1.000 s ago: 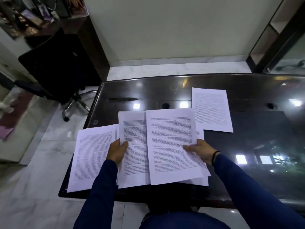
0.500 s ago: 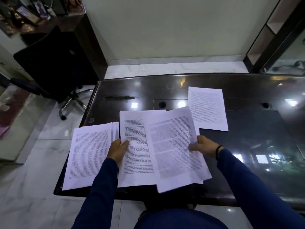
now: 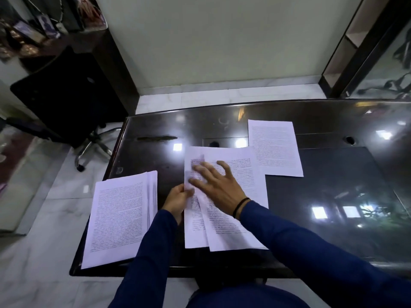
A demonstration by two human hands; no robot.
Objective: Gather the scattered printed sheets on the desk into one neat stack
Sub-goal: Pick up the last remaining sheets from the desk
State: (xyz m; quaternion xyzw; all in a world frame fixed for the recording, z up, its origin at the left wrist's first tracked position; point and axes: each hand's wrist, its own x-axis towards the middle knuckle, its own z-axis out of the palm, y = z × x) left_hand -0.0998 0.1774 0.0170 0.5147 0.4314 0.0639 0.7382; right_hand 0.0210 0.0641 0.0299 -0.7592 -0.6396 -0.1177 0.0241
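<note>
**Gathering of printed sheets, middle pile being squared**

Nearest the person, two dark blue sleeves reached over the front edge of the glossy dark glass-topped desk (image 3: 333, 174). The left hand (image 3: 178, 200) pinched the left edge of the fanned middle pile of white printed sheets (image 3: 235, 227), thumb and fingers closed on the paper. The right hand (image 3: 216, 185), with a black band at its wrist, lay across the top of that same pile with fingers spread and straight, gripping nothing; its fingertips were blurred, so contact with the paper could not be confirmed. The pile's sheets were splayed at slight angles, long axes running away from the person.

To the left, apart from the middle pile, sat a thicker stack of white printed sheets (image 3: 117, 218), its near corner overhanging the desk edge. Farther off and to the right lay a single white printed sheet (image 3: 274, 147), long axis also running away, its near left corner tucked by the middle pile. That sheet lay beyond the right hand, which was judged the nearer one for reaching it. A black swivel chair (image 3: 60, 101) stood beyond the desk at left.
</note>
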